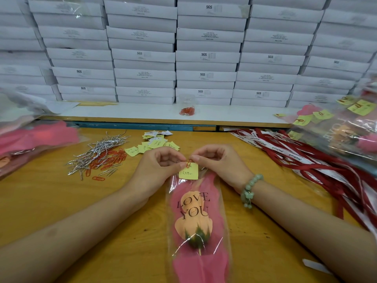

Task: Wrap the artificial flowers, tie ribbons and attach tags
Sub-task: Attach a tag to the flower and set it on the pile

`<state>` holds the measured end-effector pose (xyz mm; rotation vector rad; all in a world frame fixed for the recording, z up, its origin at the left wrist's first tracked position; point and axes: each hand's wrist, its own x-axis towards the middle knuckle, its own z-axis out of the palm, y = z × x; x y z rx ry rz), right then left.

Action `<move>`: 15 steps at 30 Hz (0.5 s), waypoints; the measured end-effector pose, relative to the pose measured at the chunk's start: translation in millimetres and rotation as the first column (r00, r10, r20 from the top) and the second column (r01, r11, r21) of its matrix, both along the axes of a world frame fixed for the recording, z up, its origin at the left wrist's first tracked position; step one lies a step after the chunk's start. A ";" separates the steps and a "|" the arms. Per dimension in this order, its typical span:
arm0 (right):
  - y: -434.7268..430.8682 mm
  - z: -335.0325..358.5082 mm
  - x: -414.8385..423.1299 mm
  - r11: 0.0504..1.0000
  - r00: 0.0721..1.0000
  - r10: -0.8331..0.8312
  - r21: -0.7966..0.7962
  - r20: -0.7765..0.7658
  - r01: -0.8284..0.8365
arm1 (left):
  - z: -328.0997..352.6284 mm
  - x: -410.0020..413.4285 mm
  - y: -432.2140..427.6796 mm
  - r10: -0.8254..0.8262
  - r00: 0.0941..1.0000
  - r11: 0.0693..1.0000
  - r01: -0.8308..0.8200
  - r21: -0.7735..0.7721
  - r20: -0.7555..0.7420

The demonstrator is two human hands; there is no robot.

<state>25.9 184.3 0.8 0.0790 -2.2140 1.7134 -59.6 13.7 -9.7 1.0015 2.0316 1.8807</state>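
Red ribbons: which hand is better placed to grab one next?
Likely right: both hands pinch the yellow tag, but the red ribbons lie beside the right hand, farther from the left hand.

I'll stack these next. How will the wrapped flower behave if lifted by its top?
Probably light: one flower in a thin clear sleeve. Likely floppy, since the sleeve wrinkles near the tag. Its glossy film may slip.

Bare forearms, no sleeves; a pale green bead bracelet (250,188) circles the right wrist.
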 end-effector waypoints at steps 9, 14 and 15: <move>0.1 -0.2 0.8 1.000 1.000 0.005 -0.014 0.028 -0.004 | 2.6 2.5 -0.3 0.028 0.999 1.000 -0.027 -0.006 0.016; -1.1 0.6 -0.3 0.994 0.993 -0.112 -0.017 -0.041 0.112 | 5.2 5.1 0.3 -0.006 1.000 1.000 0.007 -0.028 0.021; -1.2 1.8 0.6 0.988 0.986 -0.157 -0.009 -0.055 0.157 | 5.6 5.6 0.4 -0.008 1.000 0.999 0.009 -0.034 0.017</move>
